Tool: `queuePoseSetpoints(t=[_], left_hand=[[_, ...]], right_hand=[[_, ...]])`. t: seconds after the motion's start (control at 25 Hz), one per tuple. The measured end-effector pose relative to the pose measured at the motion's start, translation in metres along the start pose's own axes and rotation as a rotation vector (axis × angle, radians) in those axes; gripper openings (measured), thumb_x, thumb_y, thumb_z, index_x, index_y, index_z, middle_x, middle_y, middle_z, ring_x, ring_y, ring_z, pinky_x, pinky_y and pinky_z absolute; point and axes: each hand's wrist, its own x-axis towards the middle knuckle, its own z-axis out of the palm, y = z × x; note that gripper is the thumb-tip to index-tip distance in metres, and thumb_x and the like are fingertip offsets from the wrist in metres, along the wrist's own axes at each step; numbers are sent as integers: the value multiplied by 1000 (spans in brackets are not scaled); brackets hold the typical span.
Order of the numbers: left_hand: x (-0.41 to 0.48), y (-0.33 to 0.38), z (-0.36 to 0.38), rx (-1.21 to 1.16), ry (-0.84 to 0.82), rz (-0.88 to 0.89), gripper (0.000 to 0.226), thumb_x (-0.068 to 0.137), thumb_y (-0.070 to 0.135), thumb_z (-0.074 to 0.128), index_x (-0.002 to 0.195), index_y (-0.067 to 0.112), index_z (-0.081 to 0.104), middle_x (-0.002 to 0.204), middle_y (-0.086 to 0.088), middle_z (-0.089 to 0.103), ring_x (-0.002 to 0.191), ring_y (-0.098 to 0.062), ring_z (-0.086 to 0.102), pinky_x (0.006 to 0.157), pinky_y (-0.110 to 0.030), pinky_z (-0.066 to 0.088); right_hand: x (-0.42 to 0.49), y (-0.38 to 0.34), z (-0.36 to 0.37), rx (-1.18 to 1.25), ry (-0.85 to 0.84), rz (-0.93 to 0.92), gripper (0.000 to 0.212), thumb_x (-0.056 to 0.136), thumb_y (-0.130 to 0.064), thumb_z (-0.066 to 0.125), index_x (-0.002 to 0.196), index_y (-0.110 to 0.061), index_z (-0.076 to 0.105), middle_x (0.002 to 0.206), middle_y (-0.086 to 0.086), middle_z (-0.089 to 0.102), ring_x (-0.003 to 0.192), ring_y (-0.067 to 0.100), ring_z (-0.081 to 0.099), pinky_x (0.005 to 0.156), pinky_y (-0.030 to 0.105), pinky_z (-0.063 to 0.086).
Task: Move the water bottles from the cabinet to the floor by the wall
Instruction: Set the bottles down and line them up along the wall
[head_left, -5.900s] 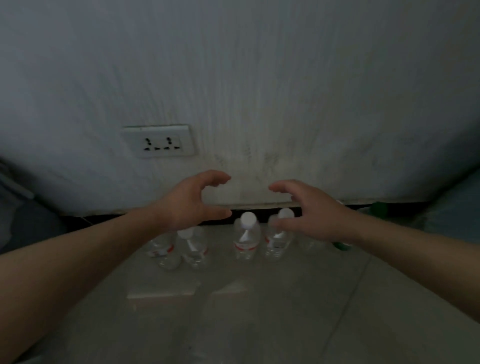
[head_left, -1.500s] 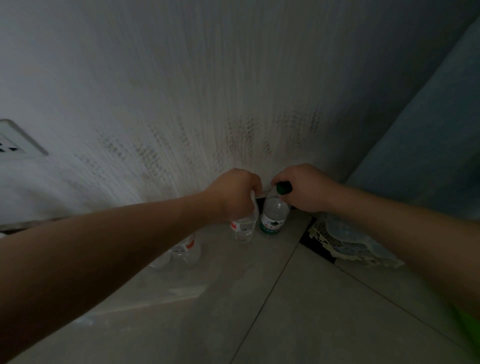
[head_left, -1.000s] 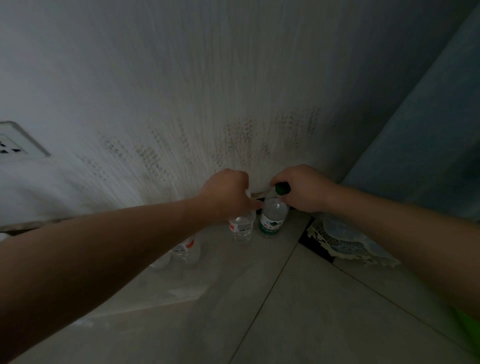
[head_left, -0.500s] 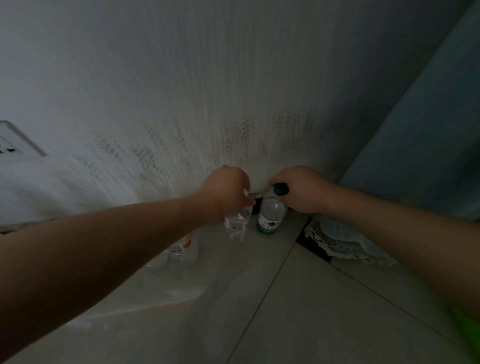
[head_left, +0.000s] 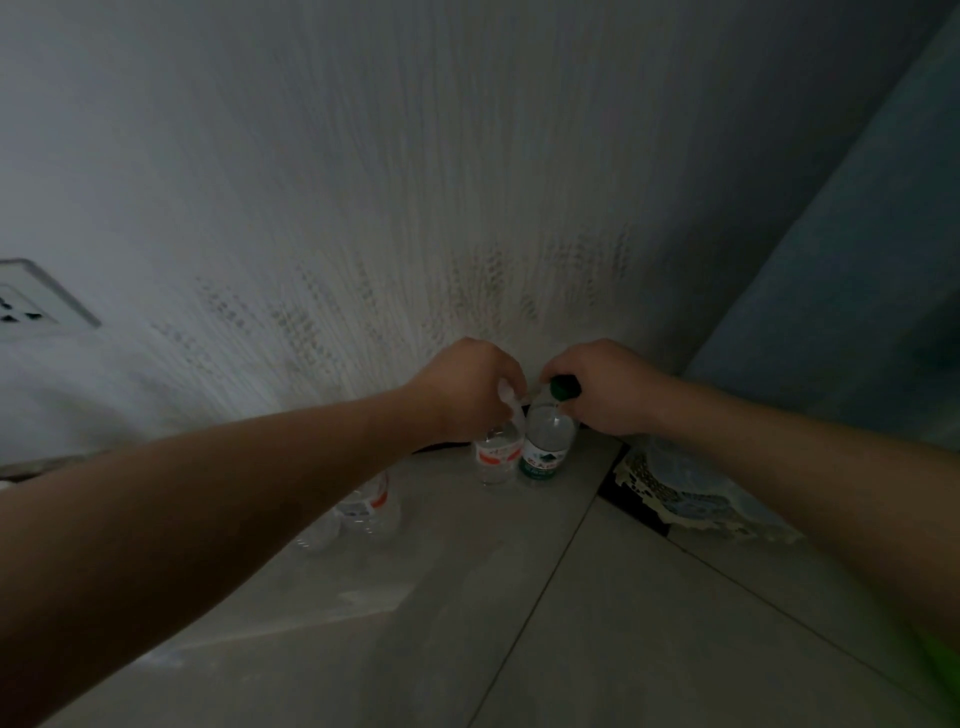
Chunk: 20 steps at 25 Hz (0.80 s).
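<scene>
**Plastic bottles gripped at the foot of the wall: head view**

From my remote station, I read the view as follows. The left hand (head_left: 467, 387) is curled round the top of the red-labelled bottle (head_left: 497, 457), and its white cap (head_left: 506, 389) shows between the fingers. The right hand (head_left: 602, 387) is curled round the neck of the green-labelled bottle (head_left: 545, 449), with the green cap (head_left: 563, 387) showing at the thumb side. Both hands therefore grasp a bottle; neither is released.

The two bottles stand upright and side by side, touching or nearly so, with their bases on the pale floor tile (head_left: 571, 623) just in front of the wall (head_left: 415, 182). I cannot tell whether their weight rests fully on the tile.

Two more bottles (head_left: 371, 506), clear and with a red label on one, stand along the same wall to the left, partly hidden under the left forearm.

A white socket plate (head_left: 31, 301) sits on the wall at the far left. A grey-blue surface (head_left: 857, 260) meets the wall on the right. At its foot lies a pale, lace-edged cloth (head_left: 675, 493), near the green-labelled bottle but apart from it. The light is dim and the label print is unreadable.
</scene>
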Motion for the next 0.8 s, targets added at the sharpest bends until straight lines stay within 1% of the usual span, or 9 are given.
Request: queuePoseSetpoints(t=[0.12,0.2,0.32,0.44,0.64,0.8], left_hand=[[2,1,-1,11,16,19,30,85,16,69,115,18,71,110,-4,68,94,-13,55,69,-15,28],[4,0,0,4,22,28,30,85,16,70,115,17,71,109,-5,67,89,-8,47,64,-13,23],[7,-3,2,-6,27,31,29,84,15,71,113,18,72,108,-5,68,87,-8,48,68,-14,27],[10,-4,4,-19,39,29,28,82,14,70,110,20,73,106,-8,67,92,-18,58,73,-23,37],[15,-6,8,-24,60,43,27,81,14,70,107,19,73,103,-8,66,93,-20,59,74,-26,40],[16,-9,10,-48,73,48,25,82,12,69,106,17,73,102,-10,64,91,-22,59,74,-28,43]], right_hand=[[2,-2,-1,-4,10,-4,43,83,-16,66,125,-19,64,125,8,64,113,25,58,94,35,48],[5,-3,-2,-4,10,-3,42,83,-16,66,125,-19,64,124,7,64,112,25,58,94,36,49],[9,-3,-2,-14,19,4,43,82,-16,68,125,-18,63,124,7,64,111,24,58,93,34,49],[14,1,-2,-21,36,11,44,82,-17,68,125,-18,63,124,7,64,112,24,58,91,32,48],[16,3,-2,1,51,30,47,82,-16,70,128,-18,61,127,8,62,114,24,57,91,30,46],[16,4,-2,7,62,19,46,82,-16,69,127,-17,62,126,9,63,113,25,57,91,30,46]])
